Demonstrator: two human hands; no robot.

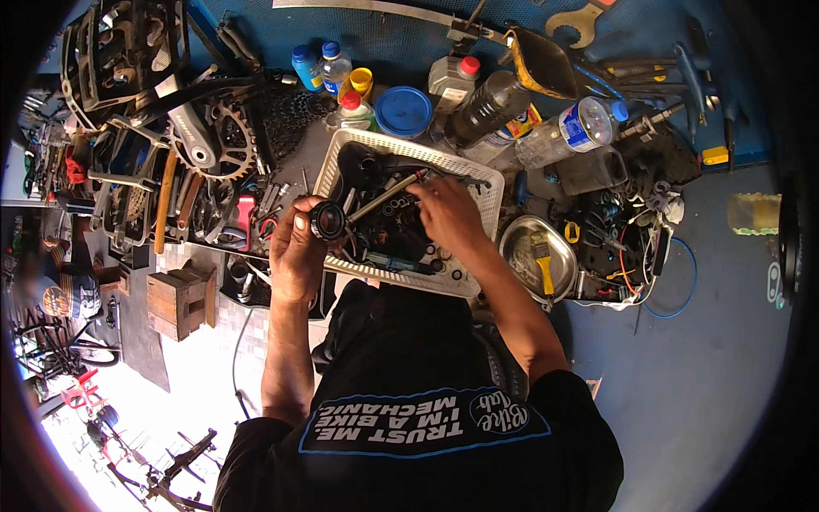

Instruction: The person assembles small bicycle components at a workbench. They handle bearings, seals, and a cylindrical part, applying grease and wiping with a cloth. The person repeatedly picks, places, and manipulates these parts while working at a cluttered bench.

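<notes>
Raised over the left rim of a cream plastic basket (345,149), my left hand (296,256) pinches a round black ring-shaped bike part (328,220) between thumb and fingers. My right hand (452,218) reaches down into the basket from the right. Its fingers bend over the loose parts near the end of a long metal rod (381,198); the fingertips are partly hidden, so a grip cannot be made out. Dark bike parts, small rings and washers fill the basket. A blue-handled tool (394,261) lies along its near side.
Right of the basket sits a metal tray (516,243) holding a yellow-handled brush (543,264). Bottles and a blue-lidded tub (403,111) stand behind. Cranks, a chainring (226,147) and tools crowd the left. A clear bottle (567,136) leans at the back right, near pliers (604,235).
</notes>
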